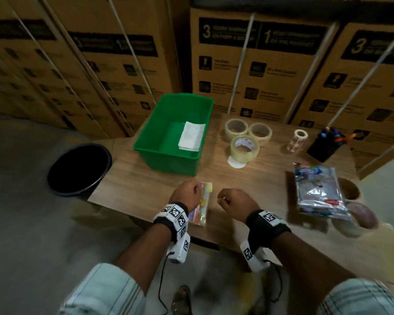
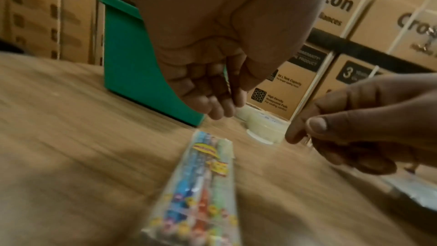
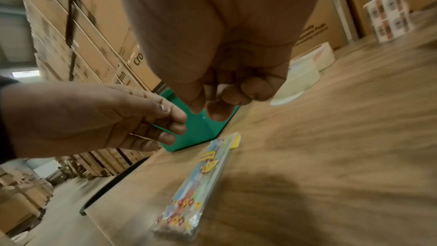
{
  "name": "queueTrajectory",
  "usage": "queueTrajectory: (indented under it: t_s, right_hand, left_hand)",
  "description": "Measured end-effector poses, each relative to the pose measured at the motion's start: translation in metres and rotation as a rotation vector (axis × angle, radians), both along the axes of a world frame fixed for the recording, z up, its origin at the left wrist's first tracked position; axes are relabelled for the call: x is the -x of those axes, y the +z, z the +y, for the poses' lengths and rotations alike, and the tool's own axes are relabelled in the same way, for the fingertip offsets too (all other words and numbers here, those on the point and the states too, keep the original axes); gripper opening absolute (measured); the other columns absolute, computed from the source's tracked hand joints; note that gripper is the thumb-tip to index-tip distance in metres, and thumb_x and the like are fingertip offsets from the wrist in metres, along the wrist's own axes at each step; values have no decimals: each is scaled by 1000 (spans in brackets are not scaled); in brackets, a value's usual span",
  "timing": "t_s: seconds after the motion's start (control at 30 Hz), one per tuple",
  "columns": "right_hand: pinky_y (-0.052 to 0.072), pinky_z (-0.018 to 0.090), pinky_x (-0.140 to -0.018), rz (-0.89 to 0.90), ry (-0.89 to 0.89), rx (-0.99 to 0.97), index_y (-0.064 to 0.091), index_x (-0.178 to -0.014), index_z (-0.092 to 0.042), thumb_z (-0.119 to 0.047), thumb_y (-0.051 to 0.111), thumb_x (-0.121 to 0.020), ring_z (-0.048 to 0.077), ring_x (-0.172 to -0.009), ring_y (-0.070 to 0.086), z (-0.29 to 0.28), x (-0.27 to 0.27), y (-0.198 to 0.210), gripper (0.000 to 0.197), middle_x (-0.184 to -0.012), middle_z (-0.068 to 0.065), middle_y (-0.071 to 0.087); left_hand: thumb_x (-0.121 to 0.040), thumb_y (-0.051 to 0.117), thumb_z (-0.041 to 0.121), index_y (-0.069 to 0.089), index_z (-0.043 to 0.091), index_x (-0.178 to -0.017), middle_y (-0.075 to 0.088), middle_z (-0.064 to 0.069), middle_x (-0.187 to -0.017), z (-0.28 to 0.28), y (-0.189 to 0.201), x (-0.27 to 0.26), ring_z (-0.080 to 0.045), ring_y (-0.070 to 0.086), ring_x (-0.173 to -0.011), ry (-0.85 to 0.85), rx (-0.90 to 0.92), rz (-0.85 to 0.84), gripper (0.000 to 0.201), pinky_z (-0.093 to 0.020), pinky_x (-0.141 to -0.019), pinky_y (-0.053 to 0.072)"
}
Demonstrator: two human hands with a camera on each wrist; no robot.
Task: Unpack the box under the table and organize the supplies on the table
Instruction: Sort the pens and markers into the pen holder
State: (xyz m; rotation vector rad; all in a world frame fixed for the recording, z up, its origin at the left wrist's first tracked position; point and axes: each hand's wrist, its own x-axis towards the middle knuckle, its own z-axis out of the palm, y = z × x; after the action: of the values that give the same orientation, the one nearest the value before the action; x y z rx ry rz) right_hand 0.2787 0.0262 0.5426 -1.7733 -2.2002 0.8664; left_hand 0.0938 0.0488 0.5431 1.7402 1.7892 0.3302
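At the bench's (image 1: pixel 146 189) near edge I hover both hands, left hand (image 1: pixel 187 193) and right hand (image 1: pixel 233 201), fingers loosely curled and empty, over the pencil packet (image 2: pixel 201 190), likely just set down for sorting.

Pencil pack (image 1: pixel 201 204): clear sleeve, multicoloured contents, flat at the table's (image 1: pixel 146 185) near edge. Green bin (image 1: pixel 155 137): upright, far left, holding folded white cloth (image 1: pixel 191 135). Three tape rolls (image 1: pixel 245 145): flat, clustered right of bin. Glossy packets (image 1: pixel 319 192): stacked, right.
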Motion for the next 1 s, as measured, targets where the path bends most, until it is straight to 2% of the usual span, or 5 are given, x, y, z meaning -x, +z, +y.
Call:
queueTrajectory:
  t_s: [0.33,0.5,0.63,0.83,1.0]
  right_hand:
    - [46,34,-85,-179,-231,224,48,-122,-7,-26,52,-90,34,-106,57,8,67,-37,37,-118,19,58]
    - [46,37,-82,-91,-355,211,47,-124,-8,-25,55,-88,36,-104,60,4,67,-42,41,-111,19,64]
    - [46,33,-81,58,-498,277,50,-113,-8,-25,60,-87,32,-101,61,5,64,-43,33,-108,18,64]
    - [54,24,-55,440,-643,410,55,-68,-14,-4,60,-88,6,-52,60,7,57,-37,23,-70,9,60]
    - [53,33,-65,695,-676,508,59,-78,-13,-5,55,-91,20,-62,62,18,26,1,16,-77,11,64]
  left_hand:
    - [-88,51,29,56,17,-114,63,-11,-119,18,-39,26,-33,61,-107,-203,294,212,29,-36,-90,50]
    - [-79,54,38,61,20,-111,67,-8,-109,28,-68,20,-28,65,-94,-188,400,-40,37,-40,-85,54]
    - [-90,52,20,61,13,-93,55,-6,-64,23,-80,17,-13,49,-48,-55,507,-385,13,-25,-47,42]
    - [-95,47,1,54,8,-79,48,-4,-51,19,-54,10,-3,41,-26,103,595,-670,20,-9,-29,28]
    - [-95,51,6,53,15,-82,59,-5,-73,32,-24,-14,-9,58,-53,137,583,-818,16,-19,-46,51]
